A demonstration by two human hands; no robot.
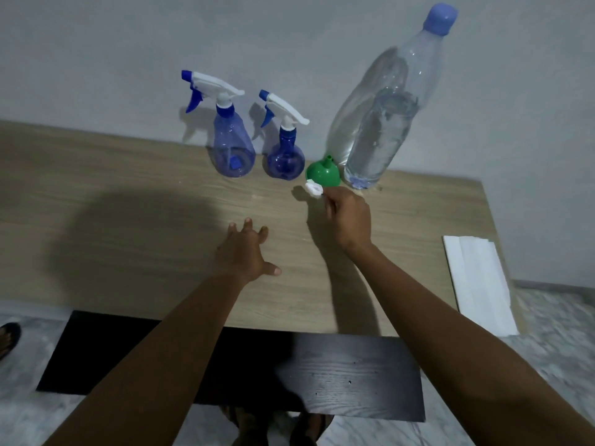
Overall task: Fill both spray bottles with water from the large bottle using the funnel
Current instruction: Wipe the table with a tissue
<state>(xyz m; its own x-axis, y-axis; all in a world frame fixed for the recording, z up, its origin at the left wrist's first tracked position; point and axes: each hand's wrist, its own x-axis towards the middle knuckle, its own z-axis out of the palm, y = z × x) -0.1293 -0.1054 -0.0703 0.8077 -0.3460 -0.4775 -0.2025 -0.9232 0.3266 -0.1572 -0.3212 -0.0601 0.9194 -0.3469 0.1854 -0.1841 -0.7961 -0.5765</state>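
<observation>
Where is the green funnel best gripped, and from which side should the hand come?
Probably pinch the funnel by its narrow spout, coming from above. It sits wide mouth down on the table, so the spout points up and is free. The large bottle stands close on its right, so avoid that side.

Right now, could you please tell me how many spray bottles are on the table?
2. The taller spray bottle stands on the left; the rounder spray bottle stands beside it, just left of the green funnel. None appears hidden.
</observation>
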